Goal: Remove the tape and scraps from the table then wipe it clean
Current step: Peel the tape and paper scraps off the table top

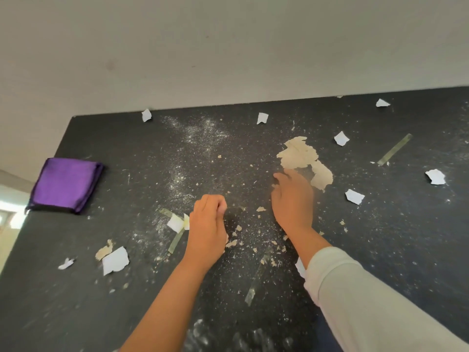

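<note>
We see a black tabletop point(127, 153) with white dust and many little bits on it. Our left hand point(206, 224) is curled up near the middle, just above the tabletop. We cannot tell if it holds a bit inside, because the fingers hide that. Our right hand point(293, 196) is just to the right of it, with fingers bent loosely and reaching far toward a big tan scrap point(299, 153). The fingertips are blurry, so we cannot tell if they touch the scrap. The two hands are a little apart.

A strip of tape point(176, 241) lies just left of the left hand, and part of it goes under a crumpled white scrap point(175, 223). Another tape strip point(255, 283) lies near us between our arms. It is see-through and hard to make out. A third tape strip point(394, 149) lies far to the right.

White paper scraps point(354, 196) are spread all over, some by the far edge. One bit peeks out from under our right sleeve point(355, 301). The sleeve hides the tabletop near us on the right.

A folded purple cloth point(67, 185) sits at the left edge, well apart from both hands. The far edge meets a plain wall point(228, 47). The right side of the tabletop is cut off.
</note>
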